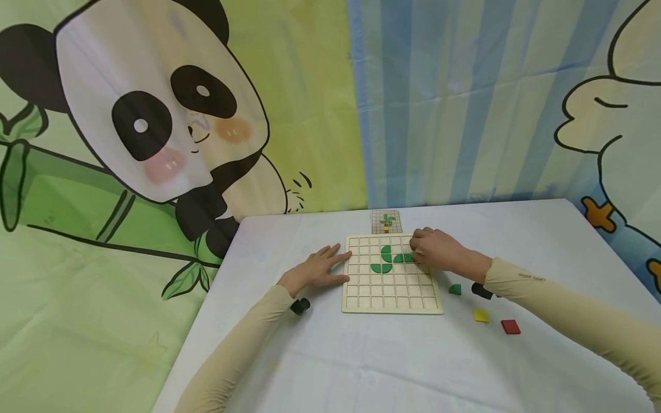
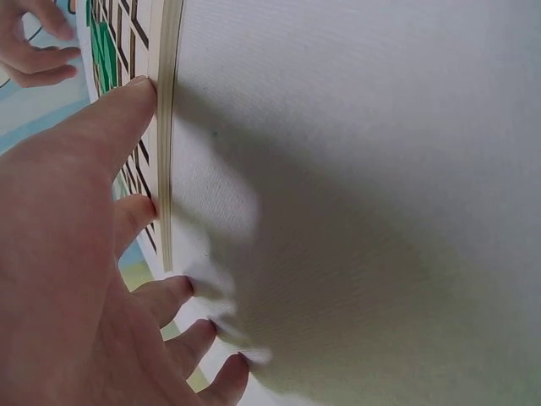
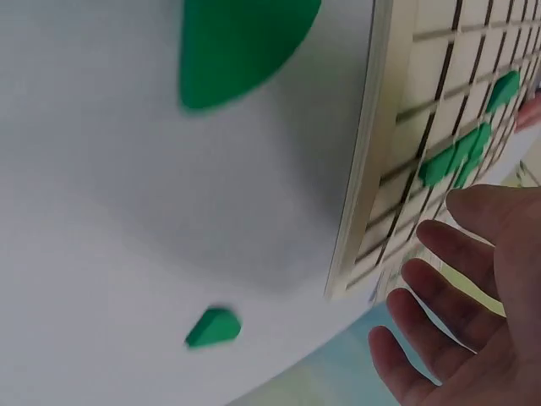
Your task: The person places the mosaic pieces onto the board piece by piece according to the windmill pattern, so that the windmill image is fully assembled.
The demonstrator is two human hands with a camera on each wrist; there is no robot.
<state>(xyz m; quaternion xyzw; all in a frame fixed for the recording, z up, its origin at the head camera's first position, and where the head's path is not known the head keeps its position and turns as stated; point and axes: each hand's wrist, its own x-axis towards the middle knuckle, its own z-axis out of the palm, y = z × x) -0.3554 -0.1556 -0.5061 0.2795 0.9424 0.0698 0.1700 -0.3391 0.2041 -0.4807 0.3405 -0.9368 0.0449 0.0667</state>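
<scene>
A pale wooden grid board (image 1: 389, 289) lies on the white table, with several green quarter-circle pieces (image 1: 387, 268) set in its squares. At its left edge my left hand (image 1: 316, 271) is spread, thumb and index finger touching the rim (image 2: 162, 169), the other fingertips on the cloth. My right hand (image 1: 438, 249) hovers over the board's upper right, beside a green piece (image 1: 409, 258). In the right wrist view its fingers (image 3: 452, 309) are loosely bent, and nothing shows between them.
Right of the board lie a loose green piece (image 1: 455, 289), a yellow square (image 1: 481, 315) and a red square (image 1: 510, 327). Another green piece (image 3: 213, 327) shows in the right wrist view. A small pattern card (image 1: 386, 222) lies behind the board. A printed curtain (image 1: 310, 115) hangs behind.
</scene>
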